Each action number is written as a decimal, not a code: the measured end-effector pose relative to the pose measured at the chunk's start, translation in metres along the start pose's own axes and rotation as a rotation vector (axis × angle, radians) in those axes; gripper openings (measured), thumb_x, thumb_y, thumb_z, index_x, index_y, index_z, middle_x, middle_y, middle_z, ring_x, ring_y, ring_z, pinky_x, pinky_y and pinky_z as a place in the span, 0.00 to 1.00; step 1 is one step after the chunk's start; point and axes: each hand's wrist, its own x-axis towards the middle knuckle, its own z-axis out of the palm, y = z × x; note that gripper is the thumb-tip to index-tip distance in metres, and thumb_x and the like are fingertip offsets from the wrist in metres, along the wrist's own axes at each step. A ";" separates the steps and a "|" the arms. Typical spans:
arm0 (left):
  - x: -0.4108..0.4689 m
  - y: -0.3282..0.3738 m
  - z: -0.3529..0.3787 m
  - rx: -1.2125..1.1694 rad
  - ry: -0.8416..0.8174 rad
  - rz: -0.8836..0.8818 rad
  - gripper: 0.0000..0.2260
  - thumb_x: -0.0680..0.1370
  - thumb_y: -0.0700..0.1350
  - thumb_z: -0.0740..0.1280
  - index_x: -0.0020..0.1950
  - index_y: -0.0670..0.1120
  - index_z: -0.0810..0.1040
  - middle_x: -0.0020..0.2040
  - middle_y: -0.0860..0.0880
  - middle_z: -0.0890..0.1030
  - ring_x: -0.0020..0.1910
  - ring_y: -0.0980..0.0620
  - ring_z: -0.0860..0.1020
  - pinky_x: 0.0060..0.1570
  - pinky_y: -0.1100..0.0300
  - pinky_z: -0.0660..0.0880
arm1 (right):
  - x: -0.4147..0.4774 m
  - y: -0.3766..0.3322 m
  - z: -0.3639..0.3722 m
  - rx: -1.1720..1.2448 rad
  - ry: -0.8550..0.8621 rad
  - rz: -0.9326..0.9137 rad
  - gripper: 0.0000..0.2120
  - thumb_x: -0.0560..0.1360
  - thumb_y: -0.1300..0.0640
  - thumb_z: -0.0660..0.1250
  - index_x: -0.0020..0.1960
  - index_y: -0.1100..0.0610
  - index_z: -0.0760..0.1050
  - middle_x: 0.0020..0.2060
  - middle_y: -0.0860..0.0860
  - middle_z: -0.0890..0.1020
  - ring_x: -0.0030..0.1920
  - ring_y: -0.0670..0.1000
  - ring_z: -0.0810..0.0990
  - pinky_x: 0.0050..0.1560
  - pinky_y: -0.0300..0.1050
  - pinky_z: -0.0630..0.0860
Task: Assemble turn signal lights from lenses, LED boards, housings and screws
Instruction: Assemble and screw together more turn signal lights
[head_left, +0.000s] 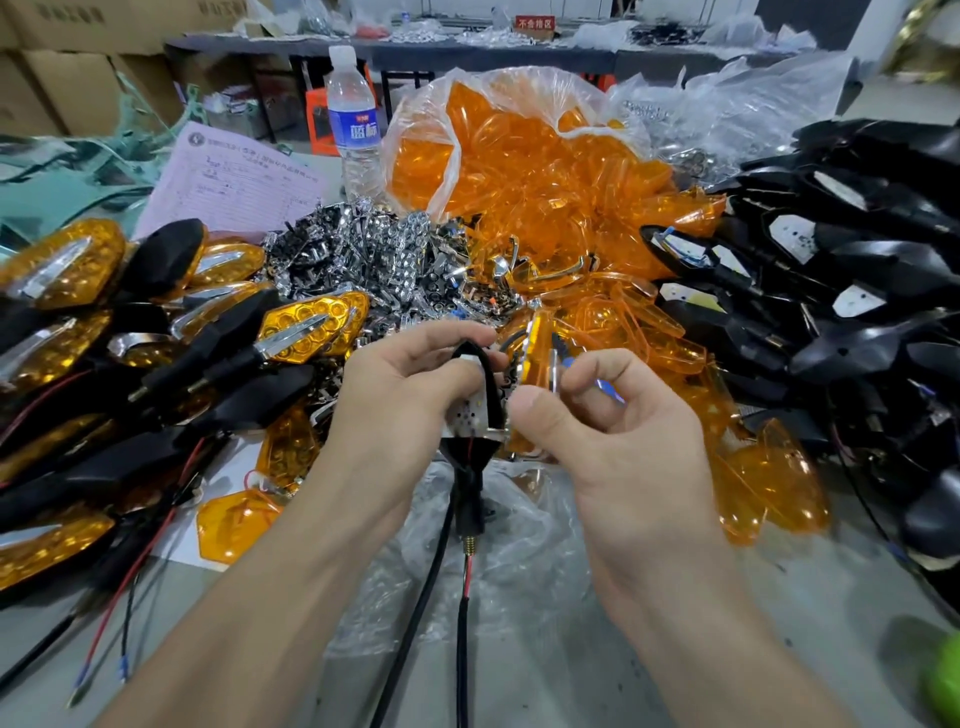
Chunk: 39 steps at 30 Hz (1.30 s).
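Observation:
My left hand (410, 400) grips a black housing (470, 452) with a white LED board (467, 418) showing in its open face; its stalk and wires hang down toward me. My right hand (613, 426) pinches an orange lens (537, 358) with a chrome trim edge, held upright right beside the housing's open face. A blue-tipped piece (605, 387) pokes out between my right fingers. Whether lens and housing touch is hidden by my fingers.
Finished lights (156, 312) are piled at the left. Chrome reflectors (374, 260) lie heaped in the middle, an open bag of orange lenses (535, 171) behind them, and black housings (852, 270) at the right. A water bottle (353, 124) and a paper form (234, 182) stand behind.

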 end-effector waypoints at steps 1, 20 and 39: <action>0.000 0.001 0.001 -0.009 0.007 -0.011 0.15 0.76 0.28 0.68 0.46 0.47 0.88 0.38 0.49 0.87 0.35 0.54 0.83 0.35 0.63 0.78 | -0.003 0.003 0.003 -0.042 0.017 -0.039 0.18 0.65 0.66 0.83 0.40 0.54 0.74 0.32 0.55 0.81 0.34 0.50 0.76 0.38 0.42 0.76; 0.001 0.002 0.002 -0.124 0.049 -0.192 0.18 0.77 0.30 0.67 0.43 0.52 0.89 0.41 0.48 0.87 0.35 0.51 0.82 0.32 0.59 0.78 | -0.007 0.002 0.007 -0.138 0.127 -0.062 0.17 0.67 0.61 0.82 0.51 0.49 0.81 0.40 0.49 0.88 0.38 0.45 0.86 0.38 0.37 0.80; 0.003 0.006 -0.005 -0.174 -0.015 -0.200 0.14 0.78 0.33 0.68 0.46 0.50 0.89 0.40 0.50 0.86 0.35 0.54 0.83 0.31 0.60 0.78 | 0.000 -0.007 -0.005 -0.988 0.029 -0.163 0.18 0.76 0.43 0.65 0.65 0.39 0.79 0.52 0.35 0.80 0.61 0.49 0.76 0.65 0.51 0.74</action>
